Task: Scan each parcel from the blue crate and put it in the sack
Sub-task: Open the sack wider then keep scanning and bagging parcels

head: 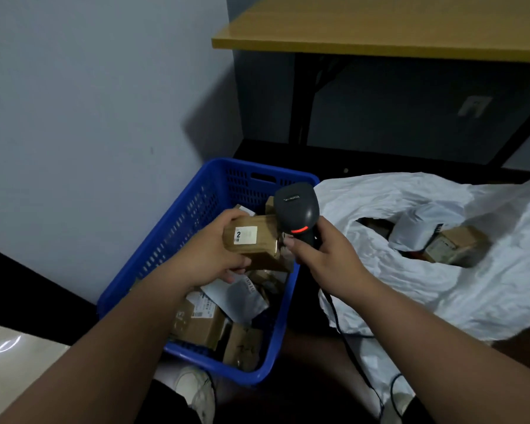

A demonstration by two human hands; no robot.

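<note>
My left hand (211,254) grips a small brown cardboard parcel (257,244) with a white label marked "2", held above the blue crate (178,228). My right hand (325,255) grips the handle of a black barcode scanner (297,209), whose head sits right beside the parcel and shows a red light. The crate holds several more cardboard boxes (202,322) and a grey mailer bag (239,298). To the right lies the white sack (441,295), its mouth open, with a white parcel (413,231) and a brown box (453,243) inside.
A wooden table (380,26) with black legs stands behind the sack. A grey wall (89,117) runs along the crate's left side. The scanner's black cable (355,362) trails down over the sack toward me. A white shoe (196,390) shows below the crate.
</note>
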